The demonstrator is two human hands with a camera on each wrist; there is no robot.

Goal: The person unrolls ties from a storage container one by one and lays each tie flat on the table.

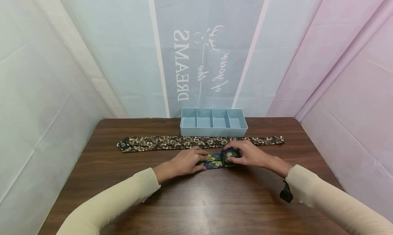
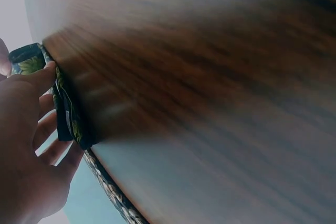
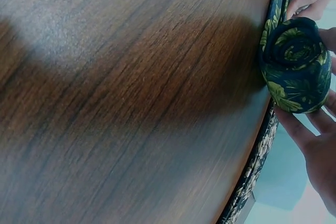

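Note:
A dark blue tie with yellow-green flowers (image 1: 214,165) lies partly flat on the table, its right part wound into a roll (image 1: 228,154). My right hand (image 1: 250,154) curls its fingers and thumb around that roll; the coiled end of the roll (image 3: 294,51) faces the right wrist view. On the flat part to the left rest the spread fingertips of my left hand (image 1: 185,161). In the left wrist view, the left hand (image 2: 34,129) lies along the tie (image 2: 65,103), thumb at its near edge.
Behind the hands a brown tie with cream flowers (image 1: 159,142) stretches across the table (image 1: 196,201). A light blue box (image 1: 214,132) with several compartments stands at the back edge. Cloth walls surround the table; the back one (image 1: 132,57) bears mirrored lettering.

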